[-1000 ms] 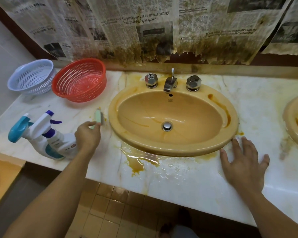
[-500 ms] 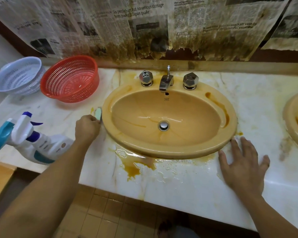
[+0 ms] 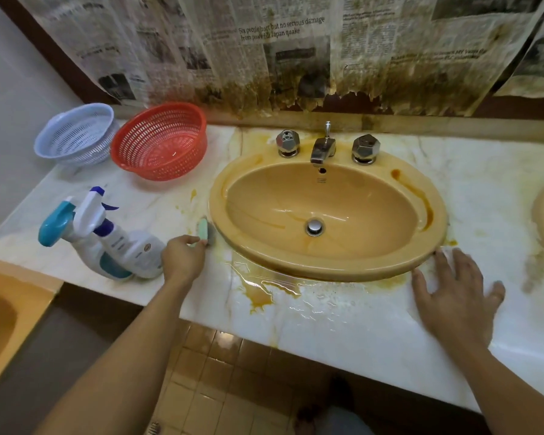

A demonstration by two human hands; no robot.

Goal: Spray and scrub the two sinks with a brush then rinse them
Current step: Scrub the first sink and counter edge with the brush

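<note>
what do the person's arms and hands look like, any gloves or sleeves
No gloves on the left hand or the right hand. The left forearm and the right forearm are uncovered to the frame's edge: no sleeves show. No watch or bracelet at either wrist.

Open sink basin (image 3: pixel 264 199); spray bottles (image 3: pixel 132 252), baskets (image 3: pixel 159 142) along counter's (image 3: pixel 358 318) left.
</note>
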